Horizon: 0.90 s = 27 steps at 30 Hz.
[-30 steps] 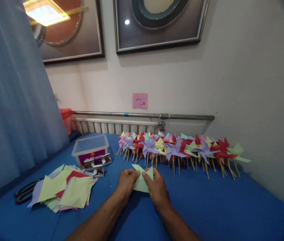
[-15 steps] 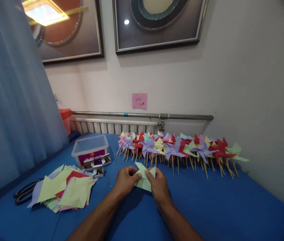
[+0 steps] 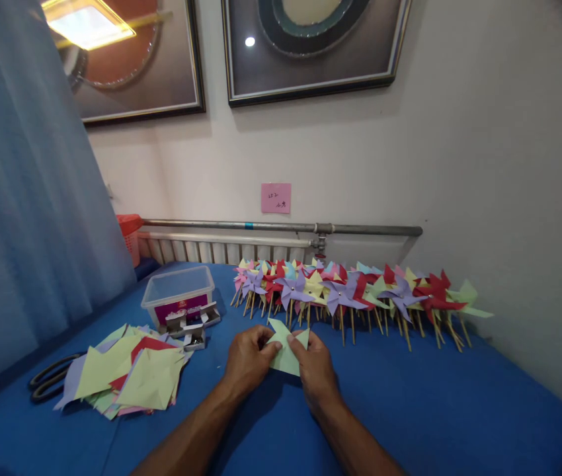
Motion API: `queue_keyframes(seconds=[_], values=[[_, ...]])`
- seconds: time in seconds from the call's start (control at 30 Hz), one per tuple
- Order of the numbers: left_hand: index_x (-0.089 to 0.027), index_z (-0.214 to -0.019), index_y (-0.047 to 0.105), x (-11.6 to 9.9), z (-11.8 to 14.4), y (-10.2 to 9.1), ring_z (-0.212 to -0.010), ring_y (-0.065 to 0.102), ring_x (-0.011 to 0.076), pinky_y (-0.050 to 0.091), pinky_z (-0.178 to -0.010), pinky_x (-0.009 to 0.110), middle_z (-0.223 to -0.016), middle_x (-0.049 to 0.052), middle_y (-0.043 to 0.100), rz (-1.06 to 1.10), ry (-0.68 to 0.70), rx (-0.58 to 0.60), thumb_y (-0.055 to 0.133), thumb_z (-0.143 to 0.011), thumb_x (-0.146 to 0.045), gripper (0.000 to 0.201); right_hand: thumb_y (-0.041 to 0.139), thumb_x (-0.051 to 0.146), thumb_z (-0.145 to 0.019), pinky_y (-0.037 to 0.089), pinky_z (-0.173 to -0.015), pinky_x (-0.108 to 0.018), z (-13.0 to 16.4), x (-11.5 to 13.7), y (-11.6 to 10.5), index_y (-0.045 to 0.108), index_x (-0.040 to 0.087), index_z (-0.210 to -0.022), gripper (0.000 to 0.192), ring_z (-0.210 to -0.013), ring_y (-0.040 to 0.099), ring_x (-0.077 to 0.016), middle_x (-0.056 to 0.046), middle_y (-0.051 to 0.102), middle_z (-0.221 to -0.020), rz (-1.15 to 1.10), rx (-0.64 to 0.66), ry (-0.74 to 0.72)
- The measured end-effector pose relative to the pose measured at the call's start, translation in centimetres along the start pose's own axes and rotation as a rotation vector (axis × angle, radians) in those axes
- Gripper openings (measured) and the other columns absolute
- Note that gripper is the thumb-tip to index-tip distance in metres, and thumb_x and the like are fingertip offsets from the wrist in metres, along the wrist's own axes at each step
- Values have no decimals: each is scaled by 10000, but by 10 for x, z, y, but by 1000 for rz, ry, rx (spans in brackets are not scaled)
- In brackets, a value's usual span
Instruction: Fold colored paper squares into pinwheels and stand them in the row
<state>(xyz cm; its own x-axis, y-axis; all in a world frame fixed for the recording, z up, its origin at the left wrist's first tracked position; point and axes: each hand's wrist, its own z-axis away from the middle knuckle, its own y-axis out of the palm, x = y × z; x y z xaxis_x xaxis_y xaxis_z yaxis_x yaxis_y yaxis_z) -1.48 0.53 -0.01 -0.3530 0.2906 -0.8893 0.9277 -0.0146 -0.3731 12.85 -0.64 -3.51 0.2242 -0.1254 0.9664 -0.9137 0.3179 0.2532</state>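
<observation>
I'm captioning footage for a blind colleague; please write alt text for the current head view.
A left hand and right hand hold a pale green, pointed piece of paper over a flat blue surface. Multicoloured paper pinwheels on thin tan sticks crowd beyond; a pile of coloured paper sheets lies at left.

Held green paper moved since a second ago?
Yes, slightly: the green paper sits a bit further right against the pink wall note.

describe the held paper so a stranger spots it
On the blue cloth surface, find the row of multicoloured paper pinwheels. Nearer the viewer, the bare left hand and bare right hand pinch a pale green pointed paper; unlike the loose coloured paper sheets piled to the left, it alone is held.
</observation>
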Motion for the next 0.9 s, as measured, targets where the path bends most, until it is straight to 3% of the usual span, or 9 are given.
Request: queue_keyframes(seconds=[0.2, 0.4, 0.5, 0.67, 0.9], values=[[-178, -732, 720, 2, -1, 5, -607, 523, 138, 329, -592, 246, -647, -3, 652, 124, -48, -4, 759, -706, -289, 120, 771, 453, -656, 434, -498, -289, 0, 8, 2, 622, 261, -782, 274, -530, 581, -188, 34, 645, -601, 107, -69, -73], [-144, -646, 638, 0, -4, 6, -519, 517, 126, 374, -539, 254, -570, 10, 618, 577, -381, 106, 862, -529, -390, 353, 732, 423, -711, 458, -545, -297, 6, 12, 4, 630, 268, -833, 222, -577, 583, -190, 30, 656, -661, 173, -22, -144], [-150, -644, 607, -1, -4, 3, -509, 540, 125, 395, -530, 251, -570, 8, 629, 696, -439, 128, 898, -452, -330, 393, 727, 431, -724, 458, -549, -297, 9, 12, 5, 627, 269, -850, 228, -593, 586, -193, 31, 655, -681, 183, 25, -160], [-139, -631, 614, 0, -4, 2, -486, 552, 129, 411, -515, 258, -563, 24, 646, 676, -419, 130, 903, -438, -326, 394, 720, 413, -741, 449, -549, -296, 15, 16, 6, 638, 262, -867, 213, -584, 585, -192, 29, 656, -672, 242, 48, -162], [-158, -584, 581, 4, -7, 7, -432, 489, 102, 367, -464, 238, -499, -7, 597, 550, -382, 48, 862, -468, -338, 353, 749, 436, -716, 455, -541, -292, 12, 15, 7, 637, 254, -868, 261, -578, 582, -190, 28, 662, -666, 184, 76, -129]])
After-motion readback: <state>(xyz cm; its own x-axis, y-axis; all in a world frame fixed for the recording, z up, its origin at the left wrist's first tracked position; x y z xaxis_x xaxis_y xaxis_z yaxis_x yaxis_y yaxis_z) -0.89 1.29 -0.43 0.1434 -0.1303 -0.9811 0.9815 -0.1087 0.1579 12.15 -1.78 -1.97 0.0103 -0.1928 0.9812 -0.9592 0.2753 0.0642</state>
